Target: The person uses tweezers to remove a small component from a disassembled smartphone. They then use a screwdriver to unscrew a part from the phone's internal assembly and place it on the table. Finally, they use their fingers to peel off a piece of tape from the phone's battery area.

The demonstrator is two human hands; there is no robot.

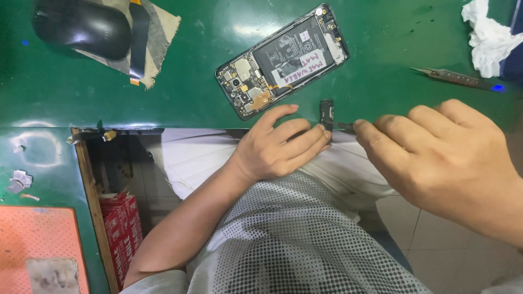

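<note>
An opened phone (283, 59) with its back cover off lies tilted on the green table (207, 103), battery and circuit board showing. At the table's near edge my left hand (280, 144) pinches a small black part (326, 111) with its fingertips. My right hand (447, 158) comes in from the right, its fingers closed on a thin metal tool (344, 126) whose tip meets the small black part. What the tool is exactly is hidden by the fingers.
A black computer mouse (81, 27) rests on a frayed cloth (163, 27) at the far left. Metal tweezers (449, 77) and a crumpled white tissue (487, 38) lie at the right. An orange mat (38, 239) and red boxes (122, 223) sit at the lower left.
</note>
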